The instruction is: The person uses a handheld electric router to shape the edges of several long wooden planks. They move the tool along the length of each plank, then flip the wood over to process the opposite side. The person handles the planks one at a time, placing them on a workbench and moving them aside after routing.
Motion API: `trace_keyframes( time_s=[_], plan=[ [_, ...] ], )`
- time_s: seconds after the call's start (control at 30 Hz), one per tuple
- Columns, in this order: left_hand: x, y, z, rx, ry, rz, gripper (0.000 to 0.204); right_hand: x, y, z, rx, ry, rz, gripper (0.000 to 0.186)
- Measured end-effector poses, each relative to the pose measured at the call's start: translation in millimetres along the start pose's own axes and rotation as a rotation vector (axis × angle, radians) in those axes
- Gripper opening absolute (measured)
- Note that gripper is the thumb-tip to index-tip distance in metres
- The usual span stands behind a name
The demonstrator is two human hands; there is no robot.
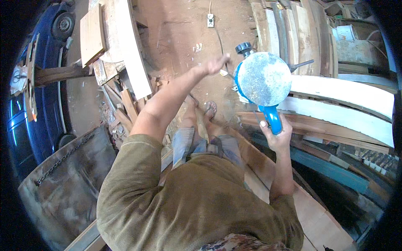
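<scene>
In my right hand is the blue handle of a power tool, perhaps a disc sander. Its round, dusty grey-white disc is turned up toward me. A black knob sticks out at the tool's far left, and a thin dark lever or rod at its right. My right fingers wrap round the handle. My left hand hovers to the left of the disc, apart from the tool and beside a dark cord. Motion smears its fingers, so whether they pinch the cord is unclear.
A socket box lies on the dirt floor ahead. Stacked boards and white-edged planks fill the right side. At the left stand a workbench with a white board, wood scraps and a blue vehicle.
</scene>
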State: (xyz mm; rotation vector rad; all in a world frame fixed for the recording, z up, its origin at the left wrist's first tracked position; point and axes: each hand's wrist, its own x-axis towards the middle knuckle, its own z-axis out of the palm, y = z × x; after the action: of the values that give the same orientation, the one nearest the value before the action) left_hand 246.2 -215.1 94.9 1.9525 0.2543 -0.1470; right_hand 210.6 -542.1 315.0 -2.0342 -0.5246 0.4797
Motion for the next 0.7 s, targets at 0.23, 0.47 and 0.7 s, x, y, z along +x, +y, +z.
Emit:
trace_keyframes(
  time_s=[0.23,0.47,0.7],
  plan=[
    [-67,18,-21,-0.119,0.204,0.038,0.052,3,5,7,-0.039,0.038,0.113,0.027],
    [-138,-3,-1,0.262,0.215,0.206,0.04,21,16,17,-0.11,-0.005,0.024,0.027],
    [-70,93,-41,-0.369,0.188,-0.192,0.066,12,14,28,-0.132,-0.191,-0.078,0.026]
  ],
)
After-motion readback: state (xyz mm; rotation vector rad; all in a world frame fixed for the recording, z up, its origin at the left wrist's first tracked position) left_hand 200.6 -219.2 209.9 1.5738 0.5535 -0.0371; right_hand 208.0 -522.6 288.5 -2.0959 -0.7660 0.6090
